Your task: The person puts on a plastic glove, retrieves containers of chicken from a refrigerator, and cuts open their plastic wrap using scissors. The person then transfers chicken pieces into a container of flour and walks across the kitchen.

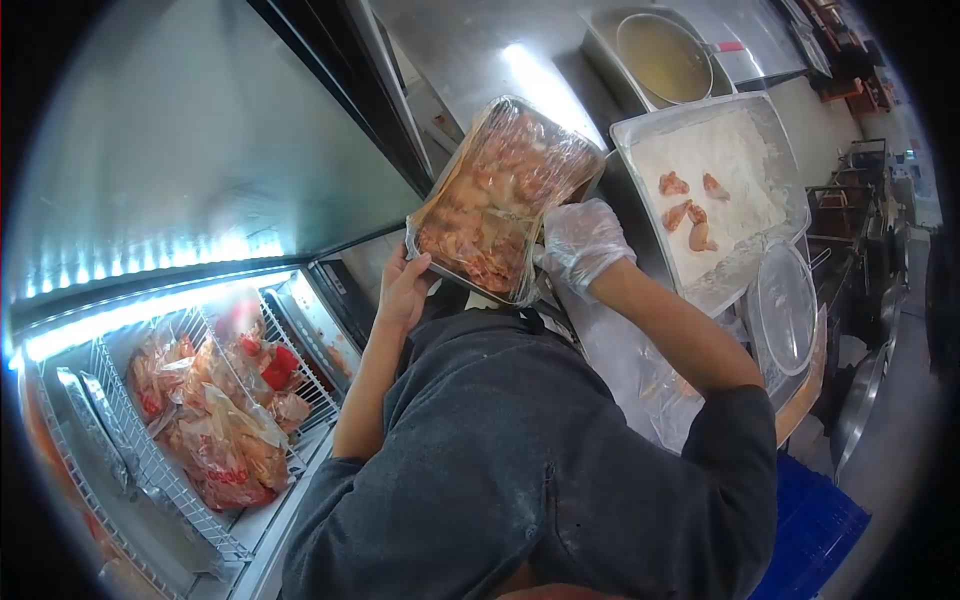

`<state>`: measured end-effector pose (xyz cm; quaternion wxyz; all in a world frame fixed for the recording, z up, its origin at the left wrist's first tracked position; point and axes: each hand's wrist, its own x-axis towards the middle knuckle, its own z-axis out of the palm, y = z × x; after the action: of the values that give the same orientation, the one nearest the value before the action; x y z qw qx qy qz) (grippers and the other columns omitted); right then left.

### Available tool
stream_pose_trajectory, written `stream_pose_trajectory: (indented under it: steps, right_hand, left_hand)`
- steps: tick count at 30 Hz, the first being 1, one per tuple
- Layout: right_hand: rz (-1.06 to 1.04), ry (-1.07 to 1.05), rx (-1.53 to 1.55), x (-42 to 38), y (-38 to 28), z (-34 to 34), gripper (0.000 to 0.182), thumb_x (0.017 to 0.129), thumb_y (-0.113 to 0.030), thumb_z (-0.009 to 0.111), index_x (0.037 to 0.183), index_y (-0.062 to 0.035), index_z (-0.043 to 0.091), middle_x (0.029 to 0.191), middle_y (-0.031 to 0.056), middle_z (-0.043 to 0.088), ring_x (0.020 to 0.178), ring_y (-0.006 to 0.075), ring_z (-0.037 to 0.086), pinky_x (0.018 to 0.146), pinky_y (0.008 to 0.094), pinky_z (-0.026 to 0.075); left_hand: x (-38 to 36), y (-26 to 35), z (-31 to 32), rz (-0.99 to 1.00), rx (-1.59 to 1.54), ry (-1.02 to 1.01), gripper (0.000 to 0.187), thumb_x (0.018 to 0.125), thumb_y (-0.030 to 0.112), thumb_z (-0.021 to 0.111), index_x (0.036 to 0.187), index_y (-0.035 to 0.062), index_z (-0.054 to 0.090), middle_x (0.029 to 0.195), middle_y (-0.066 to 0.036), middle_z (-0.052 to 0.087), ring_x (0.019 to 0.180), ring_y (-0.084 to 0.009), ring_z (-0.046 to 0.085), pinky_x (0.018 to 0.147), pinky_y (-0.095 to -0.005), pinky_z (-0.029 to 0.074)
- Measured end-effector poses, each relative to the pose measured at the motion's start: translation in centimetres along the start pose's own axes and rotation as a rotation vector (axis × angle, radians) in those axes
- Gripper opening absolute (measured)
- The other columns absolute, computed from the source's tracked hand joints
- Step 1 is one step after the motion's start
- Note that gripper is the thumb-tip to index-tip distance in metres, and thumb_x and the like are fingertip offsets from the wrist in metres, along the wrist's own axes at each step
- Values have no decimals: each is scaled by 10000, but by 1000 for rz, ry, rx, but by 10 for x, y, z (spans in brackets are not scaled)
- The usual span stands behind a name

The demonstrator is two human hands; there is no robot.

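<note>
A metal tray of raw meat pieces [490, 200], wrapped in clear plastic film, is held tilted in front of my body. My bare left hand [404, 287] grips its lower left edge, thumb on the film. At the tray's right side is my right hand [585, 240], in a clear plastic glove, with its fingers curled against the edge and partly hidden. Just right of that hand sits a large tub of white powder [740, 150] with several meat pieces [698, 228] lying on the powder.
An open, lit cooler [290, 520] at the lower left holds bagged meat [215, 430] on wire racks. At the top right, a round strainer [665, 60] rests in a metal container. An oval clear lid or bowl [785, 305] and a blue crate [815, 530] are to the right.
</note>
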<state>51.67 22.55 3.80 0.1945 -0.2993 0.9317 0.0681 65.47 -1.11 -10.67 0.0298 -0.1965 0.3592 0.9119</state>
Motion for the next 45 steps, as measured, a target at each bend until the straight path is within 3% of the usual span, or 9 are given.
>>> stream_pose_trajectory:
  steps: [10,16,20,22,25,35,39,41,45]
  right_hand:
    - [-110,-15,-122,6,12,28,179,858,-177,613,814,-66,746,809,149,747,779,316,755,720,424,575]
    - [-109,-19,-93,-9,11,28,123,829,-131,653,822,-74,761,828,150,758,772,290,763,674,411,584]
    - [-146,-138,-128,-33,18,27,186,890,-221,620,863,-84,742,900,136,751,804,316,739,748,446,570]
    - [33,-213,141,-50,22,14,258,925,-297,611,935,-72,736,920,160,731,845,358,718,801,472,551]
    - [98,-205,256,-80,30,4,345,943,-368,599,973,-45,717,896,193,707,884,389,693,819,488,532]
    - [177,-328,389,-151,84,-16,408,920,-418,588,946,-29,709,918,223,685,872,414,660,784,483,510]
    - [293,-176,375,-188,103,-56,405,913,-394,593,918,-6,708,828,245,658,803,408,662,765,496,504]
    - [585,-40,661,-202,116,-63,385,919,-384,594,909,-19,717,816,240,660,818,394,679,776,479,514]
    - [847,-86,388,-187,110,-98,368,933,-378,598,925,-39,739,871,229,694,897,383,701,825,468,529]
  left_hand:
    - [2,-1,-6,-8,2,-2,421,989,52,600,1387,6,469,1299,-113,632,1168,-229,639,1056,-413,488]
    - [3,-1,-6,-10,-13,-14,415,988,58,605,1380,11,477,1311,-116,628,1179,-238,634,1062,-427,486]
    - [2,0,-1,3,-11,7,432,984,82,618,1388,15,478,1321,-122,622,1192,-247,628,1062,-441,485]
    - [1,0,0,-5,-10,6,437,983,86,621,1389,15,477,1323,-123,620,1196,-250,627,1063,-443,485]
    - [2,-2,-4,-7,-29,-11,430,981,76,617,1386,22,480,1329,-121,617,1201,-255,626,1058,-437,491]
    - [3,-4,0,14,-54,-6,508,975,66,619,1454,40,450,1360,-113,605,1226,-268,617,1078,-453,490]
    - [4,-5,0,11,-52,14,501,976,65,619,1449,38,457,1364,-113,603,1228,-269,617,1072,-450,496]
    - [4,-5,1,4,-50,0,495,977,64,618,1444,38,459,1359,-114,606,1225,-267,619,1063,-447,503]
    - [5,-5,-1,-1,-28,17,481,980,60,608,1438,38,463,1351,-115,610,1222,-266,621,1059,-446,508]
